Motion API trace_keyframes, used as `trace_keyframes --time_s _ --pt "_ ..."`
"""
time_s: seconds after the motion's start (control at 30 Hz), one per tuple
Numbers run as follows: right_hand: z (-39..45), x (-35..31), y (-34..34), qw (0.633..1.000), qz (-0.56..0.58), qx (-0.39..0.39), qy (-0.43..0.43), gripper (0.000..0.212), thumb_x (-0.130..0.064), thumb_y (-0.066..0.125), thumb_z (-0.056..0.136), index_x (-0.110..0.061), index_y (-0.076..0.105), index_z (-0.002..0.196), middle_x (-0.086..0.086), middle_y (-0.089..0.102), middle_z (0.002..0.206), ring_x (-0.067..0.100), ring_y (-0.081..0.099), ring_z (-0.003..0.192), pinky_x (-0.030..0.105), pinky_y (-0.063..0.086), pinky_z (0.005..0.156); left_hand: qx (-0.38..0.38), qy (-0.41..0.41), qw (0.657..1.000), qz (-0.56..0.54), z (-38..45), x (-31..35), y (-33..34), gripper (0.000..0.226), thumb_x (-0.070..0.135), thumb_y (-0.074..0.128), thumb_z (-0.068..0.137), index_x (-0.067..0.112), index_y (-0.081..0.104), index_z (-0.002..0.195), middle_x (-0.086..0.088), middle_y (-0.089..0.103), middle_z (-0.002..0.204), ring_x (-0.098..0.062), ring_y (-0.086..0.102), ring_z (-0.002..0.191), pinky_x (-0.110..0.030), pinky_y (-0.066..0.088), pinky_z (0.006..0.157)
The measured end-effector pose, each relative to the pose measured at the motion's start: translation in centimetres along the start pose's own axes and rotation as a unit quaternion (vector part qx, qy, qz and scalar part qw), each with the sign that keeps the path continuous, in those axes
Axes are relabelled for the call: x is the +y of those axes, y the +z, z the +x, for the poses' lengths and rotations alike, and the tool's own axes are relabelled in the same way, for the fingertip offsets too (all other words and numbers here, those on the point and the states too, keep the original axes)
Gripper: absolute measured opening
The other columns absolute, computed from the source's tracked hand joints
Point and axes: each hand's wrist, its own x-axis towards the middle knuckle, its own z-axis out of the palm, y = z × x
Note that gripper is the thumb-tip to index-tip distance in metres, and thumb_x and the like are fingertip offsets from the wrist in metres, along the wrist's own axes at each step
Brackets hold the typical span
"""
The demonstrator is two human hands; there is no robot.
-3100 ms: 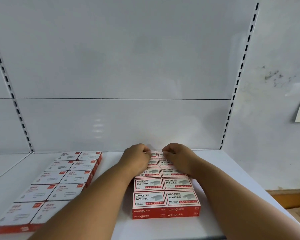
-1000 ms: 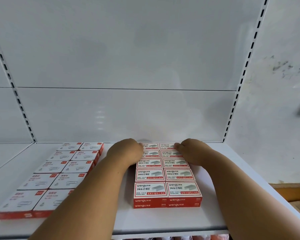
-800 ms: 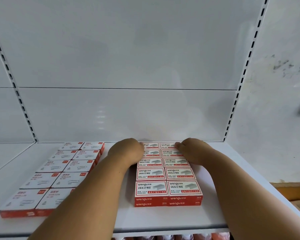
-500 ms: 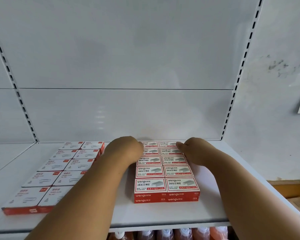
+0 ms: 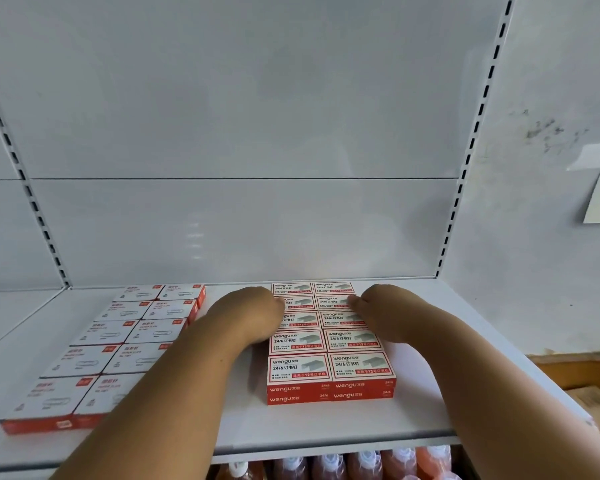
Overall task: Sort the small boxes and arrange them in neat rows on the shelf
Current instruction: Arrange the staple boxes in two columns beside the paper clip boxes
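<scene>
The staple boxes (image 5: 329, 341) run lengthwise from the shelf (image 5: 413, 424) front edge to its back, flanked by left hand (image 5: 253, 313) and right hand (image 5: 381, 311), whose fingers' state I cannot tell.

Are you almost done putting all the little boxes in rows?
Nearly, it seems. The white paper clip boxes lie in two tidy columns on the shelf. The red staple boxes form two columns, stacked two high. The left hand and right hand rest on that block's far rows, squaring them. No loose boxes are visible.
</scene>
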Motion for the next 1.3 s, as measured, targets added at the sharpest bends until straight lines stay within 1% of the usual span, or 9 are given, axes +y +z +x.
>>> trace_keyframes --time_s 0.13,0.3,0.53,0.63,0.73,0.83,0.97,1.2,1.3 --pt "-0.2 0.1 -0.2 1.000 0.018 -0.007 0.009 0.059 -0.053 0.027 0.101 -0.010 0.067 0.100 0.005 0.070 0.101 0.023 0.064 0.095 0.035 0.049 0.089 0.018 0.001 1.000 0.005 0.0 -0.2 0.4 0.048 0.040 0.026 0.105 0.013 0.063 0.117 -0.009 0.064 0.122 -0.024 0.059 0.107 -0.031 0.042 0.087" --pt "-0.6 -0.3 -0.1 1.000 0.004 0.000 0.009 0.057 -0.052 0.027 0.102 -0.012 0.067 0.101 0.004 0.070 0.102 0.023 0.064 0.095 0.034 0.049 0.087 0.027 -0.006 1.000 0.007 -0.2 0.0 0.4 0.046 0.039 0.027 0.104 0.014 0.064 0.112 -0.007 0.065 0.116 -0.021 0.055 0.093 -0.030 0.043 0.084" --pt "-2.1 0.2 -0.6 0.999 0.034 0.003 0.028 0.064 -0.060 0.029 0.098 -0.008 0.066 0.089 0.005 0.071 0.091 0.021 0.065 0.084 0.034 0.050 0.080 0.037 -0.009 0.999 0.031 -1.6 -0.5 -0.4 0.059 0.053 0.022 0.102 0.016 0.062 0.124 -0.007 0.063 0.126 -0.025 0.058 0.115 -0.035 0.043 0.095" --pt "-3.3 1.0 -0.5 0.999 0.047 -0.008 0.023 0.060 -0.060 0.036 0.097 -0.010 0.060 0.073 0.008 0.071 0.083 0.020 0.059 0.069 0.031 0.045 0.067 0.012 0.006 0.999 0.035 -3.0 -1.1 0.0 0.061 0.059 0.024 0.100 0.017 0.066 0.112 -0.004 0.067 0.115 -0.022 0.061 0.103 -0.032 0.045 0.086" --pt "-4.3 1.0 -0.3 0.998 0.059 -0.011 0.018 0.056 -0.059 0.040 0.096 -0.015 0.058 0.068 0.004 0.069 0.074 0.017 0.056 0.063 0.029 0.042 0.063 -0.006 0.003 1.000 0.004 -3.8 -1.3 1.0 0.063 0.063 0.026 0.098 0.019 0.069 0.102 0.002 0.071 0.099 -0.017 0.064 0.089 -0.033 0.051 0.086" --pt "-4.5 0.7 0.1 0.999 0.052 0.001 0.016 0.053 -0.056 0.038 0.098 -0.016 0.059 0.069 0.000 0.070 0.076 0.018 0.061 0.070 0.030 0.044 0.065 0.011 0.003 1.000 -0.011 -4.1 -1.3 1.3 0.061 0.062 0.026 0.098 0.020 0.069 0.099 0.005 0.071 0.091 -0.014 0.066 0.084 -0.035 0.054 0.085" --pt "-4.8 0.1 0.1 0.999 0.042 0.003 0.013 0.051 -0.051 0.035 0.100 -0.015 0.061 0.075 0.002 0.070 0.083 0.021 0.065 0.081 0.031 0.047 0.072 0.013 0.011 1.000 -0.014 -4.4 -1.0 1.3 0.057 0.058 0.025 0.100 0.019 0.067 0.103 0.003 0.071 0.095 -0.015 0.066 0.088 -0.035 0.053 0.087" --pt "-5.0 -0.1 0.3 0.999 0.015 0.024 0.028 0.051 -0.051 0.030 0.101 -0.015 0.060 0.079 0.000 0.067 0.083 0.020 0.061 0.079 0.031 0.047 0.073 0.005 0.016 1.000 -0.027 -4.7 -0.9 1.0 0.054 0.055 0.026 0.102 0.019 0.066 0.103 0.003 0.070 0.094 -0.014 0.064 0.085 -0.031 0.050 0.079" --pt "-5.3 0.3 0.2 0.994 -0.005 0.109 -0.005 0.042 -0.055 0.035 0.097 -0.020 0.055 0.084 -0.006 0.061 0.085 0.018 0.059 0.085 0.032 0.046 0.071 0.094 0.011 0.995 -0.003 -5.4 -0.8 0.6 0.050 0.058 0.029 0.099 0.021 0.059 0.089 0.005 0.063 0.083 -0.014 0.058 0.077 -0.031 0.043 0.067"
